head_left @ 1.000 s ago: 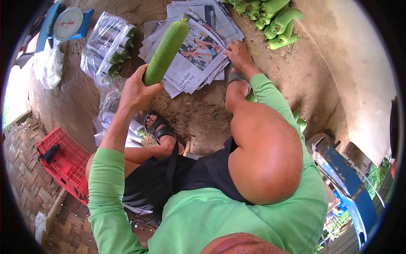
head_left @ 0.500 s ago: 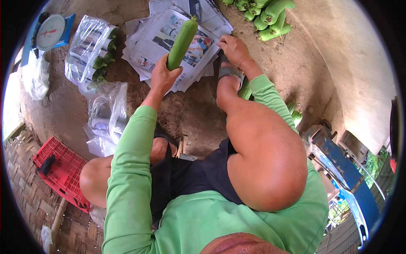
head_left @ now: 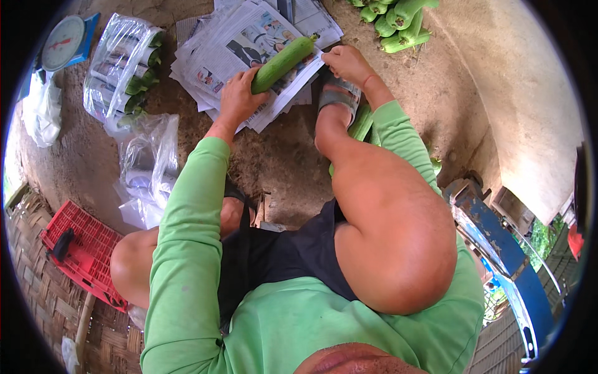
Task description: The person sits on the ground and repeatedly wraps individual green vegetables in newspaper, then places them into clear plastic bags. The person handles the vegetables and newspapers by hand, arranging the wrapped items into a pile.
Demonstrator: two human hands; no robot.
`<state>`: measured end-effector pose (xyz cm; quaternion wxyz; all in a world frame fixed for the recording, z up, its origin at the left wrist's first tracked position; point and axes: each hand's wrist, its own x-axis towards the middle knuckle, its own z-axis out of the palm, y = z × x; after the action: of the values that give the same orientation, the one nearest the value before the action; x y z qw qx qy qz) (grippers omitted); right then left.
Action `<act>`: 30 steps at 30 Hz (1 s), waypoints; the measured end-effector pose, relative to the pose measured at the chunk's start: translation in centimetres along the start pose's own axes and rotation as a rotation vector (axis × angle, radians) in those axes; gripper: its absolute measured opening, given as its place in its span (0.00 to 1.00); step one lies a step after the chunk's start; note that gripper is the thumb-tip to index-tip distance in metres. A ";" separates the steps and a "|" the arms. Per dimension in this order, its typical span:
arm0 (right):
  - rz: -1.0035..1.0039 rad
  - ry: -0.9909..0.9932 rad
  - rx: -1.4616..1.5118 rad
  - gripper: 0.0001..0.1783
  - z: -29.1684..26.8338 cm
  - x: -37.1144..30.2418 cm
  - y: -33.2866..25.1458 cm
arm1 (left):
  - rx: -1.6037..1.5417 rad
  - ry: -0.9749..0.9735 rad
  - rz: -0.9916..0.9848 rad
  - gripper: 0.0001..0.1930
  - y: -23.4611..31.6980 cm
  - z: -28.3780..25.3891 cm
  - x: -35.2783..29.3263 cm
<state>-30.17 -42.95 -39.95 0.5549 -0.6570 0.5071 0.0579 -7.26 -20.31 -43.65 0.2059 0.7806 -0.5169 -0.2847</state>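
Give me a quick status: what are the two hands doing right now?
Left hand grips long green gourd, laid on newspaper stack. Right hand pinches the top sheet's edge by the gourd's tip. Nothing blocking.

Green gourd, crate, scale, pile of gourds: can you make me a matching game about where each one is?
Things:
1. green gourd
2. red crate
3. weighing scale
4. pile of gourds

Places:
A. top left corner
B. top right, on the dirt ground
C. on the newspapers, under the left hand
D. lower left, on the woven mat

Pairs: 1-C, 2-D, 3-A, 4-B
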 end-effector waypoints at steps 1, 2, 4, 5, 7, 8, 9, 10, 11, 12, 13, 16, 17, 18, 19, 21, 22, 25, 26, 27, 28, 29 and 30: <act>0.034 -0.019 0.072 0.15 0.1 -0.4 -0.5 | 0.007 -0.020 0.002 0.36 -0.3 0.0 0.1; 0.069 -0.038 0.144 0.15 0.3 -0.8 -1.0 | 0.013 -0.040 0.003 0.37 -0.6 -0.1 0.2; 0.115 -0.063 0.285 0.14 0.4 -0.6 -0.9 | -0.053 -0.103 0.009 0.38 -1.6 -0.1 0.8; 0.139 -0.076 0.356 0.13 0.4 -0.6 -0.8 | -0.085 -0.136 0.011 0.38 -2.1 -0.2 1.0; 0.174 -0.063 0.440 0.12 0.7 -0.4 -0.5 | -0.183 -0.165 0.015 0.39 -2.6 -0.2 1.3; 0.191 -0.057 0.483 0.12 0.7 -0.3 -0.3 | -0.231 -0.179 0.016 0.40 -2.9 -0.3 1.3; 0.208 -0.054 0.516 0.11 0.8 -0.3 -0.3 | -0.286 -0.180 0.012 0.40 -3.1 -0.3 1.2; 0.224 -0.051 0.550 0.11 0.8 -0.3 -0.4 | -0.340 -0.181 0.008 0.41 -3.3 -0.3 1.1; 0.240 -0.049 0.583 0.11 1.0 -0.2 -0.5 | -0.394 -0.181 0.003 0.41 -3.4 -0.3 1.0; 0.236 -0.046 0.621 0.10 1.1 -0.1 -0.3 | -0.430 -0.189 -0.007 0.41 -3.1 -0.4 1.0; 0.232 -0.043 0.660 0.10 1.2 0.0 -0.1 | -0.466 -0.197 -0.019 0.40 -2.9 -0.7 1.1; 0.215 -0.054 0.761 0.10 1.7 0.4 -0.3 | -0.436 -0.140 0.006 0.39 -2.3 -1.2 0.8; 0.208 -0.060 0.793 0.10 1.9 0.6 -0.6 | -0.403 -0.107 0.025 0.38 -2.1 -1.4 0.6; 0.195 -0.067 0.835 0.10 2.0 0.7 -0.6 | -0.445 -0.124 -0.013 0.35 -1.0 -1.8 0.5; 0.180 -0.074 0.876 0.11 2.2 0.8 -0.7 | -0.485 -0.141 -0.052 0.33 0.4 -2.5 0.2; 0.134 -0.101 0.933 0.13 2.7 1.2 -1.0 | -0.481 -0.123 -0.130 0.28 1.1 -2.7 0.5; 0.101 -0.125 0.947 0.14 3.0 1.7 -1.3 | -0.436 -0.084 -0.169 0.26 0.4 -2.4 0.9; -0.054 0.032 0.698 0.14 4.9 1.3 -3.2 | -0.415 0.032 -0.272 0.19 -0.6 -1.5 1.4; -0.113 0.117 0.565 0.14 5.6 0.9 -4.3 | -0.426 0.072 -0.305 0.16 -0.8 -1.5 1.4; -0.411 0.177 0.244 0.15 6.1 1.1 -3.9 | -0.450 0.074 -0.313 0.16 -1.0 -1.3 1.8; -0.691 0.242 -0.091 0.16 6.9 1.3 -2.7 | -0.475 0.069 -0.315 0.16 -1.3 -0.9 2.4; -0.954 0.300 -0.441 0.18 7.4 1.7 -1.7 | -0.499 0.066 -0.319 0.17 -1.5 -0.5 2.8; -0.996 0.314 -0.687 0.20 8.5 1.7 -2.0 | -0.393 0.186 -0.270 0.17 -1.9 -0.1 2.6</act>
<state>-23.76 -37.49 -42.91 0.1910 -0.9561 0.1679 -0.1454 -5.14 -22.04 -45.36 0.3604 0.8103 -0.3215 -0.3318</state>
